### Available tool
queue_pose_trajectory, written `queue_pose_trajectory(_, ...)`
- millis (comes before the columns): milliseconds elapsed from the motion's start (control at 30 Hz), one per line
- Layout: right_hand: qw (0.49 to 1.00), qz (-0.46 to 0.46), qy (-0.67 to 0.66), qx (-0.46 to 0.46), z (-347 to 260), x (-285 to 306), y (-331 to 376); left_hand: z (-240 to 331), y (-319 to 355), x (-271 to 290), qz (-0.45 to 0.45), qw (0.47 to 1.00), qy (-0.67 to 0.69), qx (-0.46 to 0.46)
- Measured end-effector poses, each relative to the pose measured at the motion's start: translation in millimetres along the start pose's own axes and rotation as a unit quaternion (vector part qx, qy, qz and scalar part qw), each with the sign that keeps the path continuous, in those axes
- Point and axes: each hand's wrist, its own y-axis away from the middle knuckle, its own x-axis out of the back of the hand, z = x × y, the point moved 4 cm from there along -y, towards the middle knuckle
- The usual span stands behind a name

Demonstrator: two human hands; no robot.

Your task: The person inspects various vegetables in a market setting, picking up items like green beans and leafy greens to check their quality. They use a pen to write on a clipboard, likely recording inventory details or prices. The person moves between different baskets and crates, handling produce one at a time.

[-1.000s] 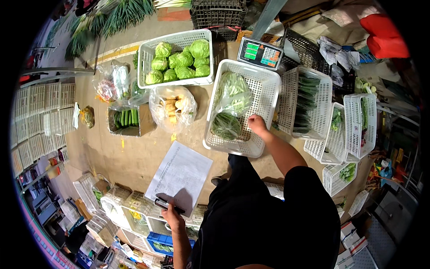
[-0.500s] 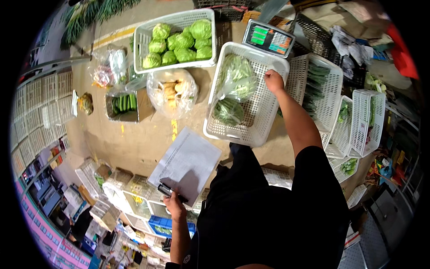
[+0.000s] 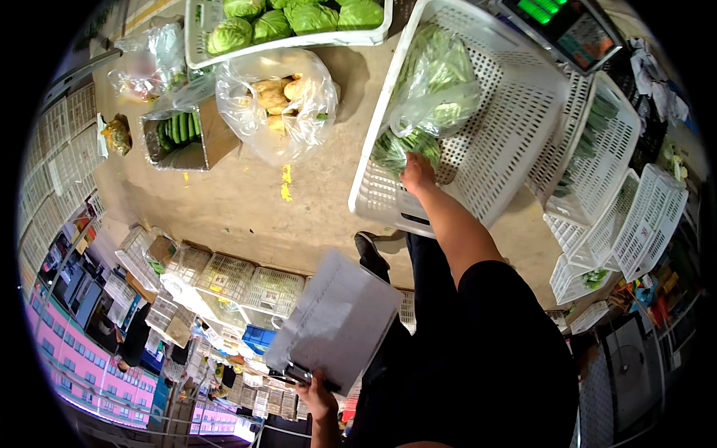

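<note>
Bagged dark greens (image 3: 407, 147) lie at the near end of the white crate (image 3: 515, 127) on the floor. Right hand (image 3: 417, 173) rests on them; grip state cannot be told. At 12 o'clock, a bag of pale greens (image 3: 441, 82). Left hand (image 3: 317, 396), at 7 o'clock, clamps a clipboard (image 3: 336, 321). Judged step: reaching into the crate; a secure hold on the bag is needed.

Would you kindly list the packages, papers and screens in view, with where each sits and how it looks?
Scale screen: top right, dark panel, green digits.
Paper sheets: clipped, in left hand, white.
Clear bag of greens: in white basket, by right hand.
Clear bag: floor, pale roots inside.
Cardboard box: left, green cucumbers.
</note>
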Motion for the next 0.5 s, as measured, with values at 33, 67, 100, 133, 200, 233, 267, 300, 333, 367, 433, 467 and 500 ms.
queue_pose_trajectory(33, 1.000, 0.012, 0.023, 0.016, 4, -11, -18, 6, -5, -11, 0.011, 1.000, 0.000, -0.014)
queue_pose_trajectory(67, 0.997, 0.049, 0.057, 0.036, 10, -18, -35, 19, -9, -21, -0.002, 0.996, -0.070, -0.054)
queue_pose_trajectory(100, 0.995, 0.046, 0.080, 0.044, 11, -36, -43, 5, -12, -6, -0.004, 0.973, -0.204, -0.103)
queue_pose_trajectory(133, 0.992, 0.054, 0.105, 0.046, 17, -38, -57, 15, -26, -19, -0.021, 0.985, -0.157, -0.063)
queue_pose_trajectory(200, 0.982, 0.068, 0.166, 0.066, 8, -41, -69, 27, -42, -35, -0.027, 0.977, -0.159, -0.138)
queue_pose_trajectory(233, 0.983, 0.052, 0.168, 0.058, 10, -42, -68, 41, -50, -49, -0.023, 0.994, -0.055, -0.086)
queue_pose_trajectory(267, 0.997, 0.028, 0.056, 0.040, 12, -40, -71, 62, -56, -66, -0.033, 0.989, -0.075, -0.127)
queue_pose_trajectory(300, 0.998, 0.004, -0.057, 0.019, 20, -33, -64, 84, -58, -82, -0.048, 0.980, -0.098, -0.165)
queue_pose_trajectory(333, 0.996, 0.011, -0.075, 0.054, 30, -35, -58, 85, -64, -85, -0.071, 0.984, -0.059, -0.155)
queue_pose_trajectory(367, 0.992, 0.019, -0.091, 0.087, 42, -36, -49, 84, -75, -86, -0.097, 0.985, -0.021, -0.144)
queue_pose_trajectory(433, 0.994, -0.073, -0.057, 0.053, 35, -4, -23, 127, -58, -118, -0.099, 0.976, 0.026, -0.193)
queue_pose_trajectory(467, 0.992, -0.079, -0.070, 0.072, 33, 18, -13, 143, -56, -128, -0.112, 0.970, 0.021, -0.215)
queue_pose_trajectory(500, 0.989, -0.086, -0.083, 0.083, 40, 36, 0, 159, -54, -139, -0.131, 0.964, 0.013, -0.233)
